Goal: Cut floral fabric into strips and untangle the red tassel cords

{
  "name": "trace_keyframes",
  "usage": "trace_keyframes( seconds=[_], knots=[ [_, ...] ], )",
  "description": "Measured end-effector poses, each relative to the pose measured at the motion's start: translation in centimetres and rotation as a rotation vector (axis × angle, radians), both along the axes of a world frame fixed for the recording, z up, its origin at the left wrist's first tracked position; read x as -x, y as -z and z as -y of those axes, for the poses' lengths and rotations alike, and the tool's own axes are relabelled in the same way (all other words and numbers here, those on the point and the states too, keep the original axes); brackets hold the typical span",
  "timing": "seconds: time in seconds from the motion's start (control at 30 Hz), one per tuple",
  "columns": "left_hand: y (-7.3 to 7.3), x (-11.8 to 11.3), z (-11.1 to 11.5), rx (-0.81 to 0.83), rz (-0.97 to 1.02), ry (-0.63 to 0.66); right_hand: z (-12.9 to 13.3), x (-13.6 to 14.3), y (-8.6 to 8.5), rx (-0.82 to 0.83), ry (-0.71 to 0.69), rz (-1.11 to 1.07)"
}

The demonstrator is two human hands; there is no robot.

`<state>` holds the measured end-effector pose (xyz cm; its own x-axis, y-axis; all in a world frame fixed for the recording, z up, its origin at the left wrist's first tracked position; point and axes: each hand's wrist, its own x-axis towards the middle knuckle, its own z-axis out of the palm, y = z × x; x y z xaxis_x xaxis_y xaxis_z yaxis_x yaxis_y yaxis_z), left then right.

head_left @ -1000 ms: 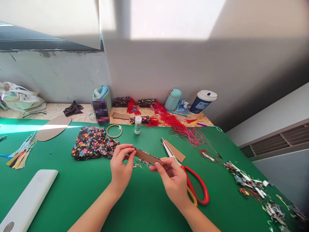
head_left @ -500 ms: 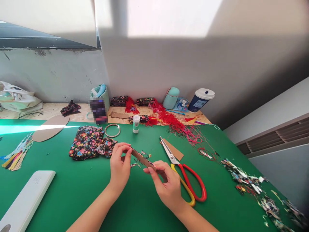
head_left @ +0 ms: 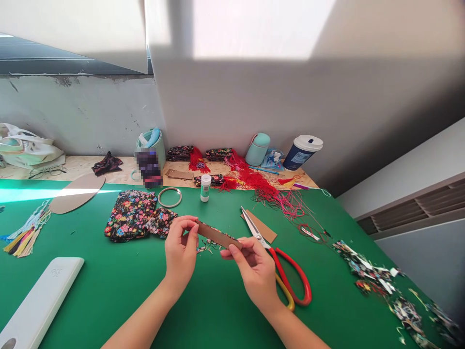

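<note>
Between my two hands a narrow brown cardboard strip (head_left: 217, 235) is held above the table, with dark floral fabric showing along its far edge. My left hand (head_left: 182, 249) pinches its left end between thumb and fingers. At the right end, my right hand (head_left: 252, 269) grips it with the thumb on the near face. Small fabric scraps (head_left: 208, 247) lie on the green mat behind the strip. Close by my right hand are large scissors (head_left: 259, 235) with one red and one yellow handle, resting partly over a brown cardboard piece (head_left: 267, 229).
Folded floral fabric (head_left: 131, 215), a metal ring (head_left: 169, 197) and a glue stick (head_left: 205, 188) lie beyond my hands. Red tassels (head_left: 257, 182), a cup (head_left: 302, 151) and a mint bottle (head_left: 257, 149) line the back. A white device (head_left: 45, 300) is at left, fabric offcuts (head_left: 363, 266) at right.
The strip has turned so that more of its brown face shows. My right hand has shifted slightly to the right; my left hand keeps its pinch.
</note>
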<state>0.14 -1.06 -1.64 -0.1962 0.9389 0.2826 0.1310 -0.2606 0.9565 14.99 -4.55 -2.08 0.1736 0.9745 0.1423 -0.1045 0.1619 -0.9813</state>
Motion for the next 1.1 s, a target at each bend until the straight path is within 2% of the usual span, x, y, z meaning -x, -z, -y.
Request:
trace_keyframes(
  seconds=[0.2, 0.4, 0.63, 0.87, 1.1],
  knots=[
    [0.1, 0.0, -0.2, -0.052, 0.011, -0.024, 0.2, -0.1, 1.1, -0.179, -0.018, 0.11],
    [-0.1, -0.2, -0.1, 0.002, -0.006, -0.021, 0.2, -0.1, 0.8, -0.271, -0.03, 0.199],
    [-0.4, -0.1, -0.1, 0.027, 0.062, -0.002, 0.2, 0.0, 1.0, -0.134, -0.009, 0.07],
    [-0.6, 0.3, 0.0, 0.137, 0.108, -0.001, -0.4, -0.4, 0.0, 0.064, 0.026, -0.086],
    [-0.5, -0.1, 0.0, 0.203, 0.08, 0.05, -1.1, -0.7, -0.2, 0.154, 0.045, -0.224]
  ],
)
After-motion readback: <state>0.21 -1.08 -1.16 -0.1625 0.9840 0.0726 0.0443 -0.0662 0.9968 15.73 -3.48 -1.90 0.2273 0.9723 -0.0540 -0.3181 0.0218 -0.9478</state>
